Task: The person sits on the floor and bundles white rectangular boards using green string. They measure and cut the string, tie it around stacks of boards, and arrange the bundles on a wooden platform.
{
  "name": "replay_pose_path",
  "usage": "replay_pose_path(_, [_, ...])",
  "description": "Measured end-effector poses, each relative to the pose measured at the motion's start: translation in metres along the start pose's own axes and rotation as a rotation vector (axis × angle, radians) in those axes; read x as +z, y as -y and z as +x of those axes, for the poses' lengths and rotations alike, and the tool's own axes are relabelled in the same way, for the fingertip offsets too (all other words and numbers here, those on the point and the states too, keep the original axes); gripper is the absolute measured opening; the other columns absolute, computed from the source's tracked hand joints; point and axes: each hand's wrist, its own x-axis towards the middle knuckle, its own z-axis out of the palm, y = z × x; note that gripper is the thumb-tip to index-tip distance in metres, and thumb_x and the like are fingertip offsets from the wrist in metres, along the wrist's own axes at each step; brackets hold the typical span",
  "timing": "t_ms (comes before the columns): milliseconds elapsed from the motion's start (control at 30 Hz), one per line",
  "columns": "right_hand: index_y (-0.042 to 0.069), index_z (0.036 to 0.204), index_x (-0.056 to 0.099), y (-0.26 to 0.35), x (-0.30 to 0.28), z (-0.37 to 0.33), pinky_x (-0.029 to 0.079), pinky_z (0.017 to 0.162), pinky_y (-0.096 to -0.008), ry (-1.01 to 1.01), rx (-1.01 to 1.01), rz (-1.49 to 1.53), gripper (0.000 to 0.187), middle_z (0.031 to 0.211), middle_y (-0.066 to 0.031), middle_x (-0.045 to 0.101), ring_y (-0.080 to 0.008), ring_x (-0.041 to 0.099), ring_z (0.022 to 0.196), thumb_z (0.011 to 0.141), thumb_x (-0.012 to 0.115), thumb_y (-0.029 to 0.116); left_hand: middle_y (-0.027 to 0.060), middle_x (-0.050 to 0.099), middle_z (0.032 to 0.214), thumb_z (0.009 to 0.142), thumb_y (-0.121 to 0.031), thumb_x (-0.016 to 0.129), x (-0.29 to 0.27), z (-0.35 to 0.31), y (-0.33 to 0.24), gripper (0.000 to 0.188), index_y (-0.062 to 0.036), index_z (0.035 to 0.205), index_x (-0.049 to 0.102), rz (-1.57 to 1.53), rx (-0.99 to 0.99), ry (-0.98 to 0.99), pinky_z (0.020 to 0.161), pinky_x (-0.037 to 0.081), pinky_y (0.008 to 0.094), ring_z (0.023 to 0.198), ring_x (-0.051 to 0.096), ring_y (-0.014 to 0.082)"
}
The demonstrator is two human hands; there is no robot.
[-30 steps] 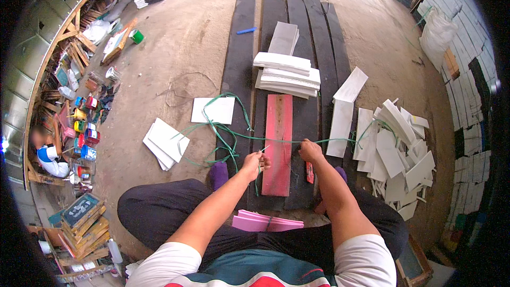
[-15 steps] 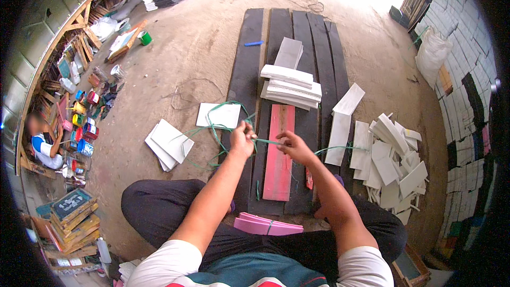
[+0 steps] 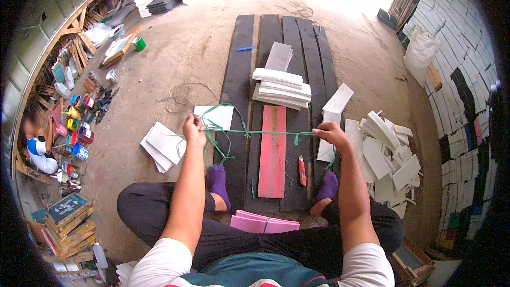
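Left hand (image 3: 195,129): our grip pinches green cord (image 3: 272,132)
Right hand (image 3: 329,132): pinches it too
Dark frame (image 3: 67,209): white marks, unreadable

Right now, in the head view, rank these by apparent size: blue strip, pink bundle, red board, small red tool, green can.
Red board
Pink bundle
Small red tool and green can: too alike to rank, the can being farther away
Blue strip
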Motion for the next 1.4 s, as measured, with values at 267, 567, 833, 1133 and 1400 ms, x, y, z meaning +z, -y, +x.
replay_pose_path(267, [-0.001, 0.094, 0.073, -0.053, -0.056, -0.022, 0.043, 0.064, -0.0321, -0.139, -0.001, -0.091, 0.029, 0.077, 0.0001, 0.064, -0.0117, 0.054, 0.071, 0.09, 0.078, 0.027, 0.0009, 0.051, 0.072, 0.108, -0.026, 0.048, -0.012, 0.014, -0.02, 0.027, -0.0089, 0.089, 0.057, 0.053, 0.067, -0.127, 0.043, 0.028, 0.0259, 0.048, 0.037, 0.0096])
replay_pose_path(567, [-0.003, 0.085, 0.074, -0.101, -0.087, -0.044, 0.045, 0.063, -0.0313, -0.372, 0.088, -0.176, 0.024, 0.073, -0.0005, 0.066, -0.0106, 0.054, 0.068, 0.088, 0.079, 0.02, 0.0019, 0.052, 0.073, 0.107, -0.024, 0.05, -0.029, 0.023, -0.029, 0.026, -0.0068, 0.089, 0.058, 0.019, 0.104, -0.221, 0.041, 0.026, 0.0254, 0.046, 0.036, 0.0092])
replay_pose_path(833, [-0.003, 0.086, 0.073, -0.152, -0.119, -0.062, 0.044, 0.055, -0.0292, -0.564, 0.186, -0.139, 0.02, 0.07, -0.0031, 0.063, -0.0116, 0.057, 0.063, 0.091, 0.075, 0.017, 0.0015, 0.051, 0.074, 0.107, -0.022, 0.05, -0.037, 0.031, -0.032, 0.024, -0.0064, 0.091, 0.059, 0.055, 0.149, -0.269, 0.042, 0.026, 0.0257, 0.047, 0.036, 0.0085])
replay_pose_path(1133, [-0.005, 0.095, 0.067, -0.053, -0.09, -0.033, 0.058, 0.06, -0.0311, -0.712, -0.054, 0.347, 0.015, 0.082, -0.0091, 0.068, -0.0167, 0.068, 0.065, 0.096, 0.067, 0.01, 0.0087, 0.073, 0.098, 0.095, -0.026, 0.068, -0.079, 0.049, -0.007, 0.017, -0.0105, 0.098, 0.076, 1.272, 0.679, -0.05, 0.082, 0.051, 0.0408, 0.09, 0.066, 0.0268])
replay_pose_path(1400, [-0.004, 0.091, 0.073, 0.043, -0.031, -0.011, 0.057, 0.06, -0.033, -0.403, -0.148, -0.07, 0.008, 0.081, -0.0123, 0.073, -0.0164, 0.069, 0.066, 0.087, 0.074, 0.003, 0.0023, 0.07, 0.08, 0.104, -0.026, 0.061, 0.05, -0.062, 0.053, 0.028, -0.0017, 0.098, 0.074, 0.864, 0.335, 0.415, 0.074, 0.052, 0.0271, 0.076, 0.064, 0.0109])
